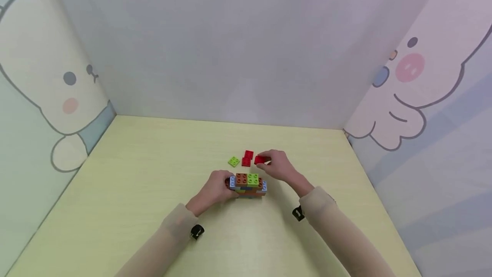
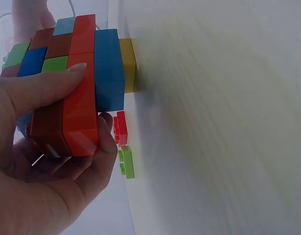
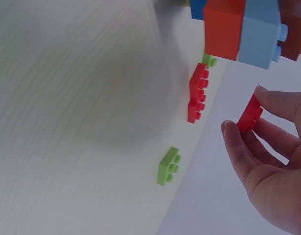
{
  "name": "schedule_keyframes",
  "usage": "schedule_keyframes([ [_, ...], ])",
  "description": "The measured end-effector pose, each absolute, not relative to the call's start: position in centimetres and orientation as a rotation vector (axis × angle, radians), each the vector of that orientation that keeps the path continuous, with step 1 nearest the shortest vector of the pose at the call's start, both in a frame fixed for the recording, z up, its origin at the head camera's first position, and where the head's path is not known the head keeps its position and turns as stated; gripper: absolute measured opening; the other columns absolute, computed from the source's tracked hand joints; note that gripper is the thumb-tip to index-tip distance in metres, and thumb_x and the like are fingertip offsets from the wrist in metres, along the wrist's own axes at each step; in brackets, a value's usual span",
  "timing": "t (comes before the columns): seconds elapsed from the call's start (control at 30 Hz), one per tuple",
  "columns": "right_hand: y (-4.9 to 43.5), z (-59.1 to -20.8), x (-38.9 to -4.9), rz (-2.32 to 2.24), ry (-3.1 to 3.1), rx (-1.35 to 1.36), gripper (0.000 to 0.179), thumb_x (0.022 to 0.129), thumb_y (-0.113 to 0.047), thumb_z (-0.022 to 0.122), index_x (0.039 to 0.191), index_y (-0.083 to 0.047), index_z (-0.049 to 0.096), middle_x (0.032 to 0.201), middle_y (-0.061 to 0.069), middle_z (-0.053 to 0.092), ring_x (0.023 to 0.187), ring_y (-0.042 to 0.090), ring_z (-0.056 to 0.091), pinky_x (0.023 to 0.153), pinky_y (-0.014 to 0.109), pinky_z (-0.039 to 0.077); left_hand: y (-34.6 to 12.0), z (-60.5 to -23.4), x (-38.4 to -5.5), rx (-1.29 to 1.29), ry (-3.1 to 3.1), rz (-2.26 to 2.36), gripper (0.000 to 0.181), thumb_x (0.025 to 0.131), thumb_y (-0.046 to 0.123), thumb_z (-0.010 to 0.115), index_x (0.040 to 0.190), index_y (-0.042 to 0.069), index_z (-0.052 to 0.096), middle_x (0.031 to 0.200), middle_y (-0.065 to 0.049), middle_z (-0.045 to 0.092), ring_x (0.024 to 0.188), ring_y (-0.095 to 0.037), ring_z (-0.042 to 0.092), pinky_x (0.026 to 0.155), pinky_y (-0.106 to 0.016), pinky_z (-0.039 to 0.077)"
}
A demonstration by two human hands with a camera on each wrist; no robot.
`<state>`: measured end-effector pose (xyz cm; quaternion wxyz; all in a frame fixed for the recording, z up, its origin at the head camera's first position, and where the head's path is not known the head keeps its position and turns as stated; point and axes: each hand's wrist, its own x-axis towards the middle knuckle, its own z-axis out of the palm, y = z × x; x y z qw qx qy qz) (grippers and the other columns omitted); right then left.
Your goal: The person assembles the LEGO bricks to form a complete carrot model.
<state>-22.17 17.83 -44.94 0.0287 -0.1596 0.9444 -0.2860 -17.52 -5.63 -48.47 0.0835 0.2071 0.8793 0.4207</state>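
Observation:
My left hand (image 1: 216, 187) grips the left end of a stacked build of toy building bricks (image 1: 251, 179). Blue, brown, red, green and light blue bricks make up its layers, with a brown and a lime green brick on top. In the left wrist view my thumb presses along a long orange-red brick (image 2: 81, 110), while the other fingers curl round the far side. Thumb and fingertips of my right hand (image 1: 280, 166) pinch a small red brick (image 3: 249, 116), its studs showing. It is held beyond the build's right end, apart from it.
Two red bricks (image 1: 246, 162) lie close together on the pale yellow table (image 1: 165, 153), just beyond the build. A lime green brick (image 1: 233, 161) lies left of them. Another green brick (image 3: 169, 166) shows in the right wrist view. Grey wall (image 1: 230, 76) stands behind.

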Motion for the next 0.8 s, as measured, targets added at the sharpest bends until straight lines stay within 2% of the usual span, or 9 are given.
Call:
schedule_keyframes([
  [0.37, 18.3, -40.9, -18.2, -1.015, 2.811, -0.615, 0.033, 0.087, -0.019, 0.072, 0.117, -0.008, 0.068, 0.101, -0.003, 0.065, 0.089, 0.012, 0.059, 0.075, 0.027, 0.051, -5.7, -48.7, -17.5, 0.636, 2.634, 1.268, 0.034, 0.065, 0.008, 0.088, 0.093, 0.005, 0.069, 0.089, -0.001, 0.066, 0.083, -0.015, 0.060, 0.074, -0.033, 0.051],
  [0.53, 17.9, -40.3, -16.8, -1.002, 2.761, -0.704, 0.033, 0.085, -0.019, 0.074, 0.116, -0.010, 0.068, 0.100, -0.009, 0.064, 0.091, 0.008, 0.058, 0.075, 0.025, 0.050, -5.8, -48.7, -17.5, 0.654, 2.641, 1.272, 0.033, 0.065, 0.008, 0.088, 0.092, 0.004, 0.069, 0.089, -0.001, 0.066, 0.083, -0.015, 0.060, 0.073, -0.034, 0.051],
  [0.8, 17.5, -40.3, -16.0, -0.955, 2.736, -0.771, 0.032, 0.084, -0.018, 0.074, 0.114, -0.008, 0.069, 0.101, -0.009, 0.065, 0.090, 0.007, 0.057, 0.073, 0.027, 0.050, -5.9, -48.6, -17.5, 0.651, 2.637, 1.271, 0.034, 0.065, 0.009, 0.088, 0.093, 0.004, 0.069, 0.089, -0.002, 0.065, 0.084, -0.016, 0.060, 0.074, -0.035, 0.051],
])
